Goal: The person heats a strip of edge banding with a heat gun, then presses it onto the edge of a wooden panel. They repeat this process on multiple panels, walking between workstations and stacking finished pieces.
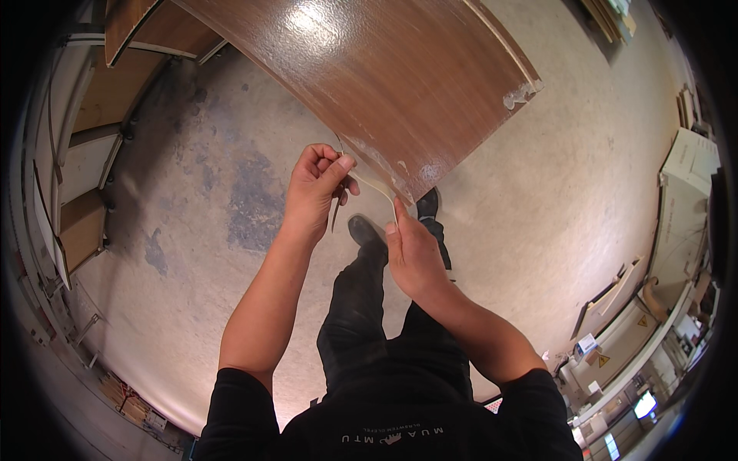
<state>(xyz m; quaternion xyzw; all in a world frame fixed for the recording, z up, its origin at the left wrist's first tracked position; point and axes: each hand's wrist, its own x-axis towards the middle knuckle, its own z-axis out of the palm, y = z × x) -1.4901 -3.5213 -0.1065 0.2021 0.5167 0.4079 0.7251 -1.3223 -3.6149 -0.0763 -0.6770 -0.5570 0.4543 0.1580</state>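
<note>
A brown wood-grain panel point(415, 100) with a glossy face reaches in from the top, its near corner close to my hands. Whitish patches mark the face near that corner. My left hand point(317, 188) is closed, thumb and fingers pinching a thin, pale, flexible strip point(374, 184). The strip curves across to my right hand point(415, 250), whose thumb and fingers are closed on it just below the panel's corner. A narrow dark length point(335, 217) hangs below my left fingers; whether it belongs to the same strip I cannot tell.
Beneath me lies a concrete floor point(200, 177) with dark stains. Racks of boards point(100, 169) line the left side. At the right stands a long pale machine point(684, 207), with a lit screen point(645, 405) lower down. More boards point(607, 19) lie at the top right.
</note>
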